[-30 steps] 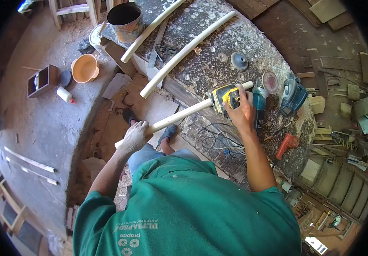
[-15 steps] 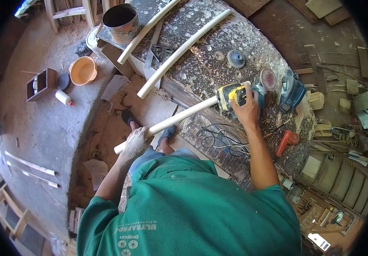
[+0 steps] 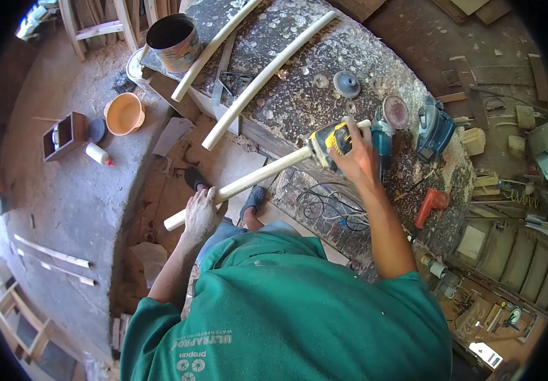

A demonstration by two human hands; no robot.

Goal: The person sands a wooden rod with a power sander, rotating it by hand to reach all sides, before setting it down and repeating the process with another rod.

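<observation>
My left hand is wrapped round a pale wooden pole near its lower-left end. My right hand grips a yellow-and-black handheld power sander from above. The sander rests on the pole towards its far end, and a short length of wood shows beyond it. The pole slants over the edge of a speckled, dusty workbench. Just right of my right hand lies a teal power tool; part of the sander's underside is hidden.
Two more wooden poles, one of them the longer pole, lie on the bench near a metal bucket. A blue power tool, a red-orange tool and loose cables are at the right. An orange bowl stands left.
My right hand and the sander have moved left along the pole, uncovering more of the teal tool. My left hand still holds the pole, and the view has shifted slightly.
</observation>
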